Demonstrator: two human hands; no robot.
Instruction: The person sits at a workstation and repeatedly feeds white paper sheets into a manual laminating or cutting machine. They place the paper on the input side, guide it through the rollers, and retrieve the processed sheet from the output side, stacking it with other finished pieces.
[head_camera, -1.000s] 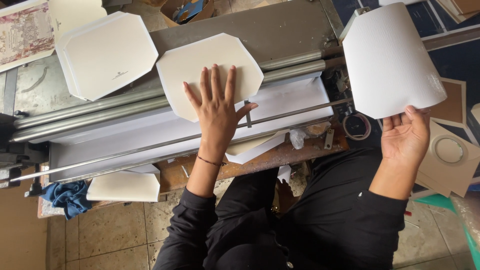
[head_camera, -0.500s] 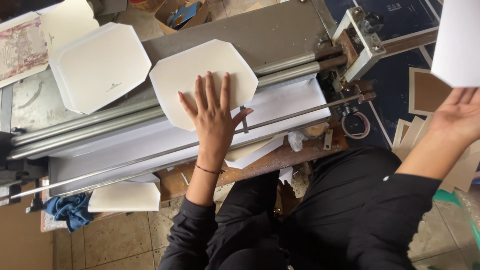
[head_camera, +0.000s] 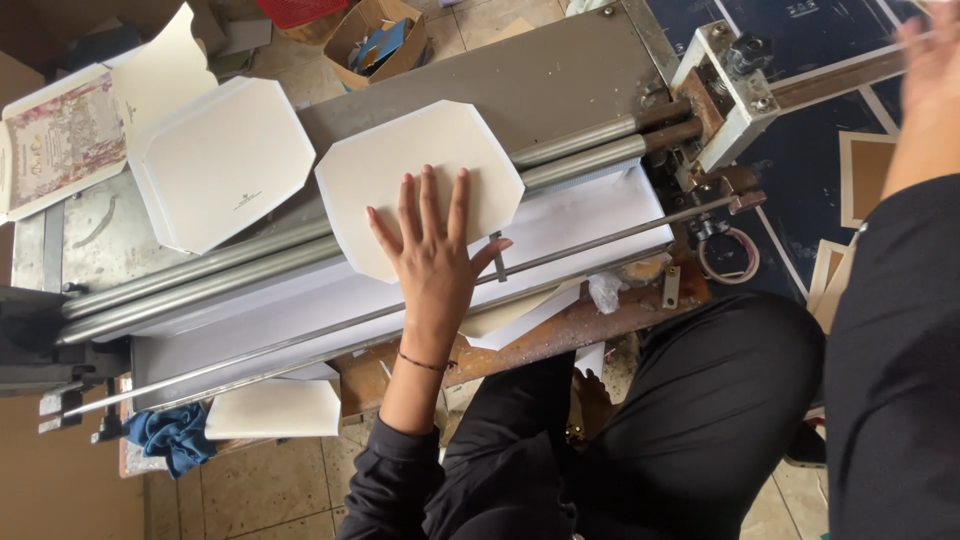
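Right hand (head_camera: 935, 50) swung up, blurred, grip unclear | left hand (head_camera: 435, 255) fingers splayed flat atop octagonal card (head_camera: 400, 160)

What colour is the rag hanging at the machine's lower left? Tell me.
Blue rag, clearest in the head view.

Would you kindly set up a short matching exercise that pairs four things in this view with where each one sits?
Things:
1. left hand
2. blue cloth
3. tape roll
4. cardboard box

Places:
A. on the floor beyond the machine
B. flat on the cream octagonal card
C. below the machine's left end
D. by the machine's right end, below the white bracket

Pairs: 1-B, 2-C, 3-D, 4-A
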